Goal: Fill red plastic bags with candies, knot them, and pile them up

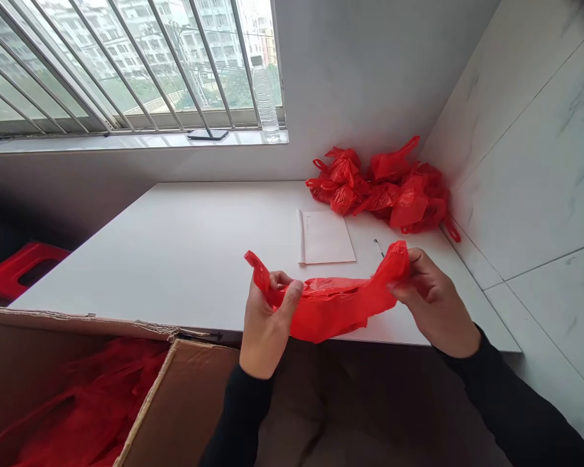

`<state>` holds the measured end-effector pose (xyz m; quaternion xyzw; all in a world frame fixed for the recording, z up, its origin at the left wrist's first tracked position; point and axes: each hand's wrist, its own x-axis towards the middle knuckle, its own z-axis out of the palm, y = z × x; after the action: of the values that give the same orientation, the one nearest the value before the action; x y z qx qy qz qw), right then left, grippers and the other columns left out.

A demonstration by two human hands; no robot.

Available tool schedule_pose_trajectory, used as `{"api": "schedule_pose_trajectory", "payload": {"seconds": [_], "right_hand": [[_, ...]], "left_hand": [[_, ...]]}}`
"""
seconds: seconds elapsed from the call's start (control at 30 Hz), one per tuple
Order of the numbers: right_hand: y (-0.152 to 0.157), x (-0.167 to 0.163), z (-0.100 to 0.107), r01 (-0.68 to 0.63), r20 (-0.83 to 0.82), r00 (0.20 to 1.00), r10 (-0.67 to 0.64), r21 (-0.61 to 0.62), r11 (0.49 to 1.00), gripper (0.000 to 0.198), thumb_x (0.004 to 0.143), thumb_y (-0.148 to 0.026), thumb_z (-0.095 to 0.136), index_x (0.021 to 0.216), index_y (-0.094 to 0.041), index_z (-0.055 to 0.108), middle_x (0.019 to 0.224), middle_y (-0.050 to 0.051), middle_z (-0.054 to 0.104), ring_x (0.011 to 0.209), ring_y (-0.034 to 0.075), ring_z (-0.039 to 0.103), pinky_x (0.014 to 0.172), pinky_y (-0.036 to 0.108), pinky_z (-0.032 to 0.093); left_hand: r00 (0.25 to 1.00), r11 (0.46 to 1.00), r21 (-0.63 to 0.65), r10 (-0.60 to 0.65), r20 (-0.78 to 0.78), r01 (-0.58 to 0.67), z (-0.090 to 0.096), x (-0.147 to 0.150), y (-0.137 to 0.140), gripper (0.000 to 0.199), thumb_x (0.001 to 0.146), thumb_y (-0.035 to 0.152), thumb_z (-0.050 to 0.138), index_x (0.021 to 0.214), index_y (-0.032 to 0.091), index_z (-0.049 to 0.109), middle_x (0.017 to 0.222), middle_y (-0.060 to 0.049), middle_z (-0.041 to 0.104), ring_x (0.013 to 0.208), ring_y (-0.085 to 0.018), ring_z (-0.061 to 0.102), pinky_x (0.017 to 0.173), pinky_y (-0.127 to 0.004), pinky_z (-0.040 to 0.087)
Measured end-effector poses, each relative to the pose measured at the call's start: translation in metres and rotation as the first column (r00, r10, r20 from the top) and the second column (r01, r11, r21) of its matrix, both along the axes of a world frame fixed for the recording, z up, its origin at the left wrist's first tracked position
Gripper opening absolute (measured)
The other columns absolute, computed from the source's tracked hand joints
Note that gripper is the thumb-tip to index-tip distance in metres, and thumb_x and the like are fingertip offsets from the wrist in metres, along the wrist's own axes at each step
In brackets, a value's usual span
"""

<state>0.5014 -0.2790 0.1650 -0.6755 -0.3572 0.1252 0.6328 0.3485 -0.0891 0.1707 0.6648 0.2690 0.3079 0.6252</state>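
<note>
A red plastic bag [326,311] is stretched sideways between my two hands, above the front edge of the white table [214,246]. My left hand [269,321] grips its left handle end, thumb on top. At the other end, the fingers of my right hand [431,298] pinch the bag by its right handle. The bag hangs slack in the middle, with its folds bunched along the top. Just beyond it on the table lie an open notebook [327,239] and a pen [378,246], partly hidden behind the bag.
Several crumpled red bags [384,188] are heaped in the table's back right corner. An open cardboard box [199,383] with red bags [97,395] inside stands at the lower left. A bottle [265,100] is on the windowsill; a red stool [17,269] is at left.
</note>
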Motion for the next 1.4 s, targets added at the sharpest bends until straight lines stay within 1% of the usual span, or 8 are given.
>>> {"api": "schedule_pose_trajectory", "payload": {"seconds": [0.3,0.43,0.53,0.6,0.77,0.93,1.13,1.4], "right_hand": [[-0.002,-0.015,0.016,-0.142,0.229,0.935,0.272,-0.46,0.876,0.053,0.098,-0.068,0.037,0.099,-0.024,0.066,0.086,0.005,0.066,0.086,0.024,0.06,0.08,0.037,0.048],[0.006,-0.016,0.015,-0.149,0.336,0.855,0.395,-0.57,0.808,0.047,0.103,-0.049,0.037,0.067,-0.022,0.053,0.061,0.001,0.05,0.066,0.018,0.052,0.075,0.035,0.047],[0.012,-0.016,0.022,-0.141,0.467,0.801,0.374,-0.461,0.876,0.013,0.095,-0.022,0.048,0.089,-0.021,0.059,0.097,0.006,0.065,0.095,0.022,0.058,0.087,0.036,0.047],[0.019,-0.018,0.029,-0.251,0.493,0.752,0.437,-0.399,0.882,0.028,0.087,-0.006,0.043,0.105,-0.021,0.059,0.119,0.007,0.064,0.114,0.022,0.055,0.098,0.036,0.044],[0.044,-0.02,0.03,-0.134,0.414,0.666,0.62,-0.751,0.646,0.025,0.1,-0.029,0.042,0.106,-0.02,0.064,0.089,0.007,0.071,0.082,0.026,0.066,0.077,0.038,0.048],[0.052,-0.013,0.012,0.193,0.395,0.718,0.573,-0.904,0.382,0.061,0.106,-0.051,0.017,0.099,-0.022,0.07,0.075,0.01,0.069,0.07,0.028,0.068,0.061,0.033,0.04],[0.051,-0.013,-0.005,0.095,0.364,0.579,0.729,-0.919,0.383,0.044,0.097,-0.022,0.046,0.139,-0.032,0.055,0.083,0.006,0.073,0.073,0.025,0.07,0.061,0.03,0.038],[0.045,-0.02,-0.004,0.111,0.331,0.576,0.748,-0.937,0.33,0.022,0.096,-0.028,0.049,0.095,-0.021,0.069,0.081,0.009,0.073,0.074,0.028,0.07,0.058,0.032,0.037]], "left_hand": [[0.904,0.863,0.453,0.358,-0.234,-0.224,-0.032,-0.027,-0.012,0.021,0.07,0.012,0.059,0.084,0.023,0.048,0.097,-0.005,0.056,0.08,-0.021,0.056,0.069,-0.036,0.045],[0.884,0.889,0.353,0.392,-0.255,-0.292,-0.031,-0.026,-0.01,0.019,0.073,0.019,0.064,0.089,0.022,0.054,0.087,-0.002,0.059,0.066,-0.019,0.057,0.067,-0.036,0.047],[0.929,0.925,0.24,0.335,-0.157,-0.294,-0.02,-0.014,-0.004,0.024,0.073,0.024,0.067,0.095,0.021,0.057,0.099,-0.004,0.061,0.079,-0.02,0.063,0.07,-0.033,0.051],[0.961,0.953,0.165,0.268,-0.063,-0.255,-0.01,-0.001,0.001,0.029,0.07,0.023,0.07,0.096,0.021,0.057,0.093,-0.002,0.061,0.081,-0.019,0.063,0.072,-0.031,0.051],[0.985,0.966,-0.214,0.161,0.059,-0.145,0.002,0.02,0.008,0.037,0.066,0.022,0.068,0.1,0.02,0.054,0.074,0.003,0.058,0.066,-0.013,0.057,0.063,-0.026,0.046],[0.989,0.962,-0.229,0.146,-0.023,-0.148,-0.016,0.007,0.009,0.031,0.064,0.019,0.062,0.095,0.016,0.062,0.073,0.001,0.062,0.064,-0.014,0.056,0.059,-0.024,0.044],[0.975,0.992,0.129,0.04,-0.22,-0.012,-0.024,-0.003,0.009,0.016,0.076,0.032,0.071,0.077,0.018,0.064,0.069,-0.001,0.061,0.065,-0.017,0.055,0.06,-0.027,0.043],[0.966,0.952,0.253,0.213,-0.143,-0.173,-0.024,0.01,0.004,0.029,0.087,0.045,0.065,0.074,0.019,0.061,0.067,-0.001,0.057,0.064,-0.016,0.049,0.061,-0.028,0.041]]}}
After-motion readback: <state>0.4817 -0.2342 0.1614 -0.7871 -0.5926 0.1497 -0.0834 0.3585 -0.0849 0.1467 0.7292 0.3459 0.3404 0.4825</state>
